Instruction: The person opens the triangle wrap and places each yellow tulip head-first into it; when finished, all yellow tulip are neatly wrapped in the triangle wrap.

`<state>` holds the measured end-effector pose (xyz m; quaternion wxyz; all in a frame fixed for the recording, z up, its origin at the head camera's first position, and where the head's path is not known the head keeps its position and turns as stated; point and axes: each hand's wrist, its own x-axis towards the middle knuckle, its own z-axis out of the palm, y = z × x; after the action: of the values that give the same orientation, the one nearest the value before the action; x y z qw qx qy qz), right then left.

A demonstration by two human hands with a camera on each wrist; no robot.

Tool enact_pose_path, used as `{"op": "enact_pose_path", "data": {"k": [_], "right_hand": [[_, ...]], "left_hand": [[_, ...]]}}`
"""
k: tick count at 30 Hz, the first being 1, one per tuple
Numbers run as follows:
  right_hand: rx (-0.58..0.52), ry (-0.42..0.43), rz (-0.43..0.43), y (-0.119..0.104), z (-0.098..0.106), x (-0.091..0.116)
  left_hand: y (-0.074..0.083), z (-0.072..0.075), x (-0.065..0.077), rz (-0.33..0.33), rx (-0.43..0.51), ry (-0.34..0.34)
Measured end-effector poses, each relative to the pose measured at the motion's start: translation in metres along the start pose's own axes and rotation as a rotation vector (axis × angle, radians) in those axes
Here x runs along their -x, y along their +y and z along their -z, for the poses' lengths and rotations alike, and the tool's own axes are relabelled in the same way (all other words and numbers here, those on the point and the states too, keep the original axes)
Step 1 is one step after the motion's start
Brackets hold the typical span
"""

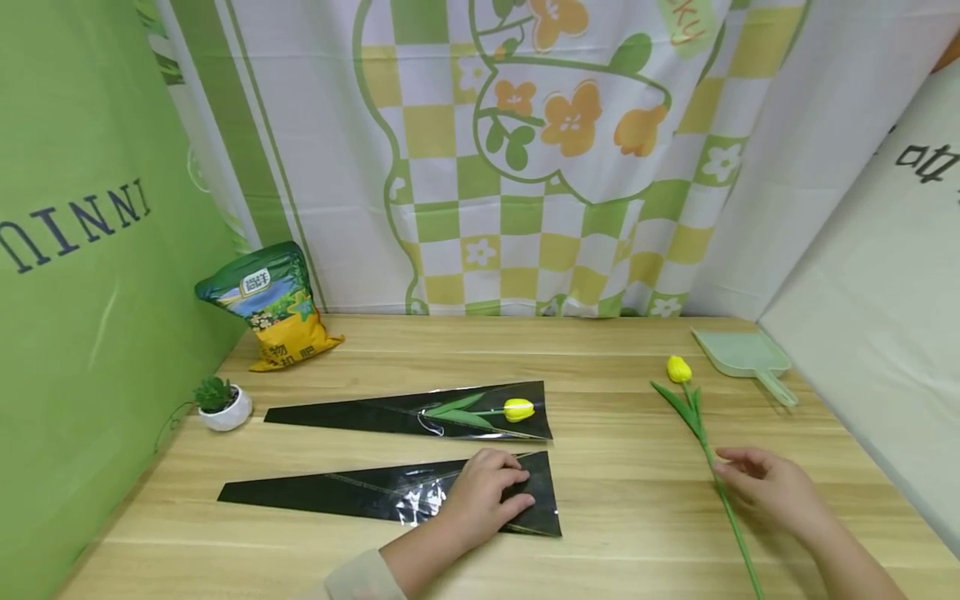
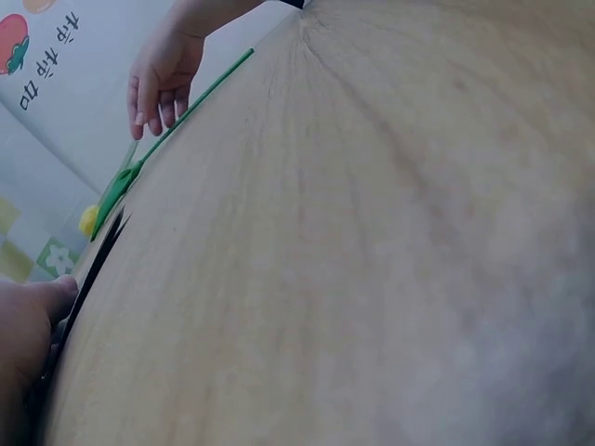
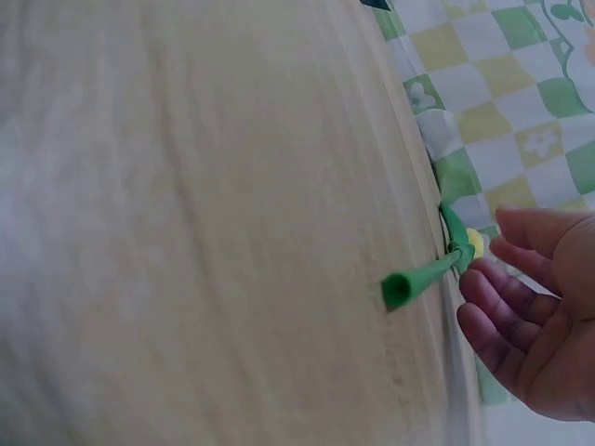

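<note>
My left hand [image 1: 486, 498] rests on the near black flower wrapping sleeve [image 1: 322, 493], its fingers over the wide end. Part of that sleeve is hidden under the hand. At the right, a yellow artificial tulip [image 1: 678, 369] with a long green stem lies on the table. My right hand [image 1: 772, 492] is beside the stem, fingertips close to it; in the right wrist view its fingers [image 3: 502, 302] are loosely bent, not wrapped round the stem. Farther back, a second black sleeve [image 1: 337, 418] contains another yellow tulip [image 1: 518, 409] with green leaves.
A bag of plant fertilizer [image 1: 281, 312] stands at the back left. In front of it is a small succulent in a white pot [image 1: 227, 411]. A pale green dustpan [image 1: 738, 350] lies at the back right. Patterned curtain [image 1: 525, 242] hangs behind the wooden table [image 1: 615, 500].
</note>
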<state>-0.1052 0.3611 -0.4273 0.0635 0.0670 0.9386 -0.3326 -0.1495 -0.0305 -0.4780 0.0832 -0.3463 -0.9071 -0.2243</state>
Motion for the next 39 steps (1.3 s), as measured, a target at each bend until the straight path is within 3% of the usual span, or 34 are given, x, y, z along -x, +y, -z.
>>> {"op": "enact_pose_path", "data": {"k": [11,25,29,34,39], "right_hand": [[0.112,0.009,0.004,0.007,-0.009,-0.011],[0.143,0.019,-0.028,-0.005,-0.013,-0.015],[0.035,-0.007,-0.056,-0.006,-0.014,-0.015],[-0.192,-0.05,-0.108,-0.015,-0.017,-0.016],[-0.351,-0.063,-0.102,-0.031,-0.021,-0.018]], "left_hand": [[-0.002,-0.001,0.002,-0.056,0.025,0.082],[-0.002,-0.003,0.002,-0.022,0.154,0.14],[-0.001,-0.002,0.001,-0.011,0.169,0.144],[-0.001,-0.004,0.0,0.009,0.174,0.159],[-0.001,-0.004,-0.001,0.033,0.169,0.151]]}}
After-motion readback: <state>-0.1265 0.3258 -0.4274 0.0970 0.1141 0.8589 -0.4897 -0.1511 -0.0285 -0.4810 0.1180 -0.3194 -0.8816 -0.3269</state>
